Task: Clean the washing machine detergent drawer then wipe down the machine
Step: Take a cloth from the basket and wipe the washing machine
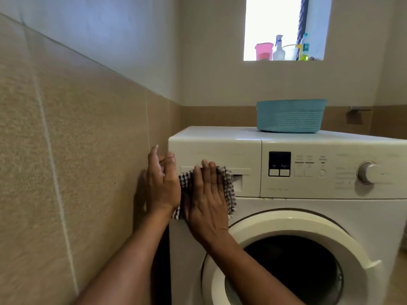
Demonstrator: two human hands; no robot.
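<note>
A white front-loading washing machine (pixel 308 208) fills the right half of the view. Its detergent drawer (pixel 220 155) at the top left of the front is pushed in. My right hand (pixel 204 199) lies flat on a black-and-white checked cloth (pixel 229 183), pressing it against the drawer front over the handle recess. My left hand (pixel 161 183) is at the machine's left front corner with its fingers spread and bent, holding nothing. The round door (pixel 297 260) below shows a dark drum.
A teal woven basket (pixel 290 116) stands on the machine's top. A tiled wall (pixel 77 161) runs close along the left side. The control dial (pixel 370 172) and display (pixel 279 164) sit to the right of the drawer. Bottles stand on the window sill (pixel 284 50).
</note>
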